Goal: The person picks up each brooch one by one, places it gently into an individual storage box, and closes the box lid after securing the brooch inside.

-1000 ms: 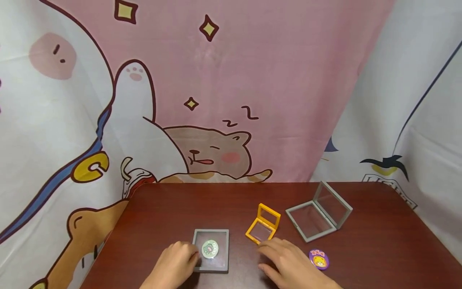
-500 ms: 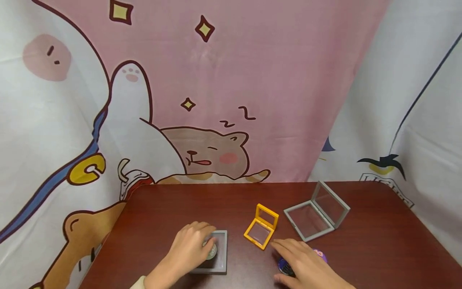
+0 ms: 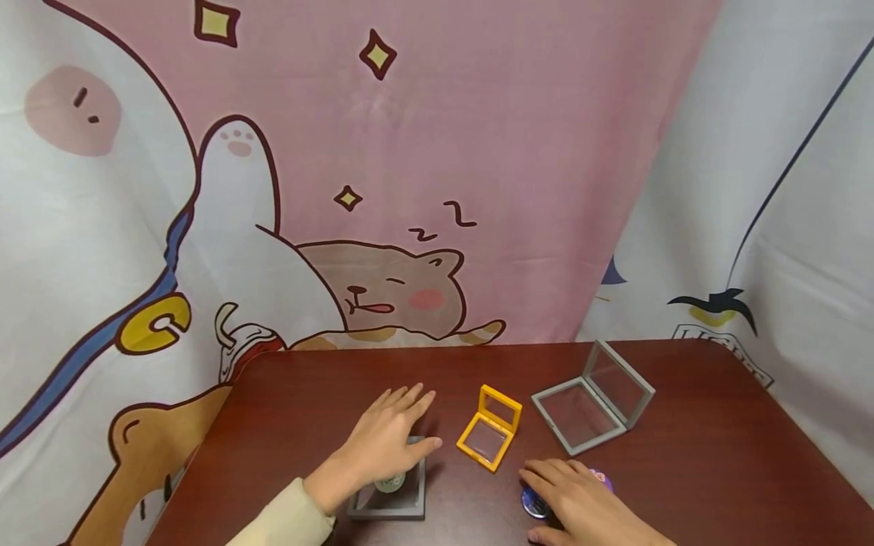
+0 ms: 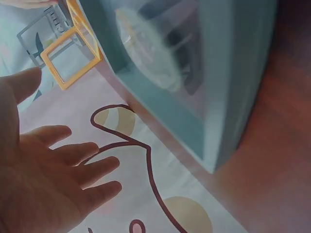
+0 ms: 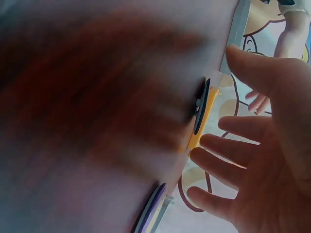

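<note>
Logging remotely, I have left hand (image 3: 385, 444) released over grey case (image 3: 410, 500), left of yellow case (image 3: 486, 440); right hand (image 3: 580, 499), also released, over blue badge (image 3: 532, 503), near-right of yellow case.

On the printed cloth (image 3: 519, 152), a slanting banner (image 3: 724, 353) below the black bird (image 3: 717, 303) carries capital letters that begin "LI" and seem to run on as "LIGHT"; the rest is too small to make out. Above the sleeping bear (image 3: 396, 288) stand 2 Z-shaped marks (image 3: 460, 214), the lower smaller. In the left wrist view, dark lettering shows small beside the grey frame, not clearly legible. The pale green badge (image 3: 391, 483) shows nothing legible, nor does the purple badge (image 3: 604, 478), partly covered by the right hand (image 3: 583, 497).
</note>
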Motion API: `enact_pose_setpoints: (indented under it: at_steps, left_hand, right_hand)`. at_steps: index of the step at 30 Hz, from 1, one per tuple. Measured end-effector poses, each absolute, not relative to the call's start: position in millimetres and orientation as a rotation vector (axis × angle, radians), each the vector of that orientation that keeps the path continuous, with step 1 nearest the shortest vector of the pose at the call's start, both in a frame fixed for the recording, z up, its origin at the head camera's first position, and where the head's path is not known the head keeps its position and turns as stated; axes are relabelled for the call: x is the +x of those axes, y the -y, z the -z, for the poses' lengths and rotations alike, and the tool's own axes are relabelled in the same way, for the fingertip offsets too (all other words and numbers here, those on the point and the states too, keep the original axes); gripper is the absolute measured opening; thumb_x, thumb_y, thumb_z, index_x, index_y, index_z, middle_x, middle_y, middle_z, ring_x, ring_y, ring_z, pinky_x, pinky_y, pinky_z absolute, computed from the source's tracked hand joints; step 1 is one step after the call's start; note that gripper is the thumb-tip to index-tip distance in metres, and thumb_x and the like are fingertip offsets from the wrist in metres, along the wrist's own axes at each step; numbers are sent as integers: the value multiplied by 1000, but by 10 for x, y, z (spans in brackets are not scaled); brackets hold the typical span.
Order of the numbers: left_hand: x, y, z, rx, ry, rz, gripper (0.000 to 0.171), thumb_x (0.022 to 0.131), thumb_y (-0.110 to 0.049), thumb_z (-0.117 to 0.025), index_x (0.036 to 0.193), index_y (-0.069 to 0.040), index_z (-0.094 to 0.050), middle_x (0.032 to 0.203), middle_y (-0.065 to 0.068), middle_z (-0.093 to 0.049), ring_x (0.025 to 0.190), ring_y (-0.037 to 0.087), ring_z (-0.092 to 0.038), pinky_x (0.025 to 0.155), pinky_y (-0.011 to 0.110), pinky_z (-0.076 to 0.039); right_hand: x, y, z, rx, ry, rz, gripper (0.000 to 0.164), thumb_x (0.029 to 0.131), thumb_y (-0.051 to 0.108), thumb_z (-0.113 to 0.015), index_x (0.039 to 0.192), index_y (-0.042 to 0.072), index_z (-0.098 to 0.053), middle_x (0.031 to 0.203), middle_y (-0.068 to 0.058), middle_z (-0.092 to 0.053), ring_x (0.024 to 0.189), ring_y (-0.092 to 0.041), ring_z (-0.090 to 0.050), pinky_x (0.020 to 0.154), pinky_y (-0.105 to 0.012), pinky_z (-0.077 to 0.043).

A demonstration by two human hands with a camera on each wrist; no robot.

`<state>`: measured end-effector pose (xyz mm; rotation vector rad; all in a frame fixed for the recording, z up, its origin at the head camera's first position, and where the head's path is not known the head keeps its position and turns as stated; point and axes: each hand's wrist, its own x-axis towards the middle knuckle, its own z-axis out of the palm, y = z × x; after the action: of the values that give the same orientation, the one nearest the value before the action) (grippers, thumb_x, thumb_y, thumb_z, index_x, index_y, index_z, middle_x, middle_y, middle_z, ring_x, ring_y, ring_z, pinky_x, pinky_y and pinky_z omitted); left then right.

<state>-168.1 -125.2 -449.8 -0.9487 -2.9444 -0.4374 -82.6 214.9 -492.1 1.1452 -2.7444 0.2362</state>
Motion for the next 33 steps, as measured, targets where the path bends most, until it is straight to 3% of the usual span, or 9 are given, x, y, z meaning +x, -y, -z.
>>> enact_pose_setpoints:
  at_steps: [9, 18, 27, 30, 33]
  left_hand:
    - [-1877, 1026, 4531, -1000, 2995, 355, 74, 98, -58, -64, 155, -12, -51, 159, 16, -47, 145, 40, -46, 120, 56, -31]
    - [-1954, 837, 4624, -972, 3068, 317, 65, 98, -53, -66, 148, -13, -60, 153, 13, -55, 141, 35, -51, 118, 53, -35]
    - [-1961, 681, 4657, -1008, 3091, 250, 63, 96, -56, -68, 142, -13, -66, 146, 9, -62, 138, 35, -54, 115, 52, -39]
    - [-1961, 637, 4656, -1026, 3068, 242, 55, 95, -53, -70, 133, -13, -72, 137, 7, -67, 130, 32, -58, 110, 52, -44]
    - [-1969, 593, 4656, -1052, 3038, 254, 39, 95, -47, -73, 113, -14, -80, 110, 2, -73, 104, 22, -65, 90, 43, -53]
  right_hand:
    - [-857, -2143, 4917, 1172, 2766, -267, 56, 95, 55, -72, 126, 8, -71, 119, 0, -69, 107, -17, -63, 87, -44, -52]
    - [-881, -2129, 4927, 1202, 2692, -248, 38, 91, 41, -82, 112, 11, -75, 105, 5, -69, 95, -12, -61, 75, -34, -48]
    - [-901, -2095, 4910, 1228, 2700, -238, 34, 86, 38, -85, 106, 11, -76, 98, 5, -66, 89, -10, -59, 70, -31, -46]
    - [-895, -2092, 4887, 1213, 2766, -243, 34, 89, 40, -82, 106, 11, -76, 99, 6, -65, 89, -9, -58, 71, -32, -48]
    - [-888, -2088, 4867, 1193, 2829, -253, 34, 91, 42, -81, 106, 12, -76, 98, 8, -63, 88, -8, -56, 72, -34, -50]
